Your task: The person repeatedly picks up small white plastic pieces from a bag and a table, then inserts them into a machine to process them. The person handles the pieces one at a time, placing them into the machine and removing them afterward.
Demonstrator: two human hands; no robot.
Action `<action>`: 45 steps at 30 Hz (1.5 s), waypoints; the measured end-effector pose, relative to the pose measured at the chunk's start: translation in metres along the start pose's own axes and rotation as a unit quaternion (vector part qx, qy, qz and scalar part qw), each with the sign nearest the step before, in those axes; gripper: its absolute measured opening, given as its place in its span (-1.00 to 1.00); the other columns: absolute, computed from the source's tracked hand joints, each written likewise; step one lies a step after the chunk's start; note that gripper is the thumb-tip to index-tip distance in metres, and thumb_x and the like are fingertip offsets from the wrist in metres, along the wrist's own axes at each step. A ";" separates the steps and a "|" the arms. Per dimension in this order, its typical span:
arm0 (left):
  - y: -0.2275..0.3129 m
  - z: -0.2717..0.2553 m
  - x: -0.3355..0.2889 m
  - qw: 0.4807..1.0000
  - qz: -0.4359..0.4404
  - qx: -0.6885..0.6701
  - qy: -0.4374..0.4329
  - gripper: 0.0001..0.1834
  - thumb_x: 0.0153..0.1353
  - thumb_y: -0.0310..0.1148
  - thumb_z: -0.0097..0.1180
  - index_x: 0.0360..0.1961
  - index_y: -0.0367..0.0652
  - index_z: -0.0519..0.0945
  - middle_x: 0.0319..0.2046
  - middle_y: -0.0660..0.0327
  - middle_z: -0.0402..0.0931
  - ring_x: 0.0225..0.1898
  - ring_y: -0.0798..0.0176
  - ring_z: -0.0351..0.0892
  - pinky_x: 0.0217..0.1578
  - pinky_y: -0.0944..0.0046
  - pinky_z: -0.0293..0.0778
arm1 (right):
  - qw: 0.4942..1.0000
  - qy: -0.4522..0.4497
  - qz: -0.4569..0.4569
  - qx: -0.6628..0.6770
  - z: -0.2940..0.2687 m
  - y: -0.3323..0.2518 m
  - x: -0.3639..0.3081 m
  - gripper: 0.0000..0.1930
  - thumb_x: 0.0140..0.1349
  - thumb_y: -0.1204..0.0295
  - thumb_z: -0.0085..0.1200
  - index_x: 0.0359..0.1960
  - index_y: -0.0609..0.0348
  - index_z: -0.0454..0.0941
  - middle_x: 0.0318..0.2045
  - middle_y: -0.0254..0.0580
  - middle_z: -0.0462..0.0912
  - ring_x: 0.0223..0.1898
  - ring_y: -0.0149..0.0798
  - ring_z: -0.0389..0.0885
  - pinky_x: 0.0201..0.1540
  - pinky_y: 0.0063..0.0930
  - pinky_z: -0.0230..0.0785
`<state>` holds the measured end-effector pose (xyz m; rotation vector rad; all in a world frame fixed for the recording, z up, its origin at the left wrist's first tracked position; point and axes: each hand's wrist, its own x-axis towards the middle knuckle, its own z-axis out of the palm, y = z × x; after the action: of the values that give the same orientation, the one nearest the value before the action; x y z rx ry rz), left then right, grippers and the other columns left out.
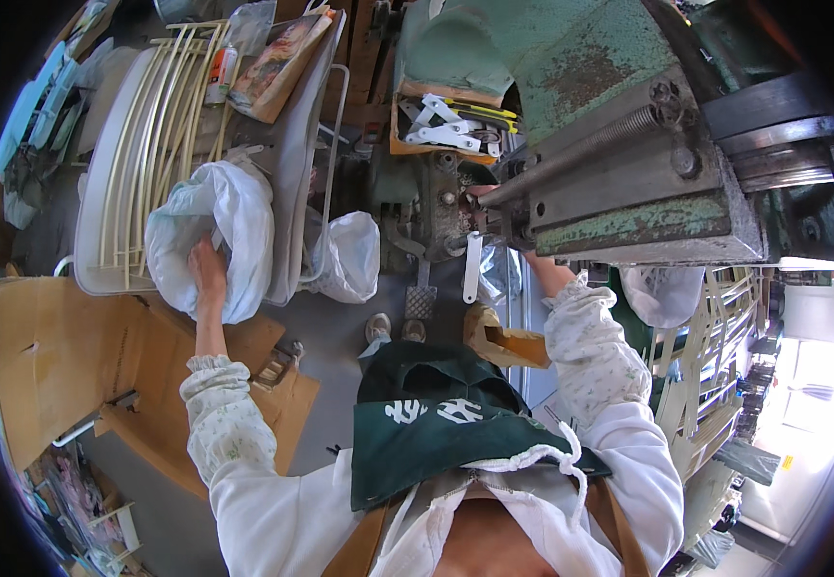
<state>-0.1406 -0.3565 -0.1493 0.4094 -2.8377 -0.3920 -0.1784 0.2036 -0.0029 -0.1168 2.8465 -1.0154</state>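
Note:
My left hand [207,267] reaches down into a white plastic bag [251,226] with a wide mouth. Its fingertips are partly hidden there, and what they touch does not show. Most of my right hand [548,275] is behind the green machine's heavy metal block [647,240]; only the part by the wrist shows plainly. Left of it, a white flat strip with rounded ends [473,269] hangs upright below the machine's working point [448,198]. Whether my right fingers hold anything is hidden.
A carton of white hinged metal parts [446,130] rests on the machine. The bag sits by a pale tray [104,207] with long cream rods [162,125]. Another white bag [348,255], a foot pedal [422,303], an open cardboard box [47,356] and a small carton [503,341] are lower.

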 end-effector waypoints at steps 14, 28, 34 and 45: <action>0.127 -0.110 -0.058 0.680 -0.199 -0.704 -0.037 -0.71 0.31 -0.21 0.01 -0.21 -0.27 0.50 -0.59 0.42 0.25 -0.65 0.52 0.16 -0.64 0.49 0.12 | 0.990 -0.006 0.082 0.116 -0.016 -0.018 -0.011 -0.74 0.07 0.58 0.01 -0.15 0.19 0.49 -0.16 -0.15 0.58 -0.18 -0.21 0.50 -0.15 -0.35 0.33; 0.324 -0.135 -0.128 0.527 -0.161 -0.711 -0.437 -0.66 0.33 -0.20 -0.04 -0.19 -0.34 0.50 -0.46 0.19 0.43 -0.59 0.40 0.31 -0.57 0.43 0.20 | 0.891 -0.012 0.071 0.448 -0.019 -0.087 -0.046 -0.78 0.06 0.66 0.17 -0.22 0.31 0.50 -0.37 -0.29 0.59 -0.50 -0.56 0.41 -0.56 -0.68 0.21; 0.337 -0.139 -0.131 0.561 -0.150 -0.674 -0.457 -0.62 0.34 -0.17 -0.06 -0.16 -0.34 0.51 -0.44 0.21 0.46 -0.59 0.48 0.28 -0.58 0.47 0.15 | 0.948 0.028 -0.075 0.308 -0.022 -0.061 -0.046 -0.72 0.01 0.34 0.32 -0.26 0.21 0.63 -0.32 -0.22 0.63 -0.35 -0.42 0.54 -0.29 -0.47 0.40; 0.365 -0.134 -0.161 0.641 -0.191 -0.736 -0.108 -0.76 0.16 -0.42 0.21 -0.16 -0.29 0.59 -0.53 0.37 0.50 -0.67 0.62 0.13 -0.66 0.53 -0.03 | 0.760 -0.002 0.163 0.630 -0.021 -0.084 -0.128 -0.82 0.14 0.44 0.19 -0.39 0.37 0.60 -0.61 -0.39 0.52 -0.71 -0.64 0.15 -0.68 -0.71 -0.09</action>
<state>-0.0411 -0.0002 0.0510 0.5168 -1.5549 -2.5579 -0.0519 0.1660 0.0767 0.4677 1.4828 -2.4370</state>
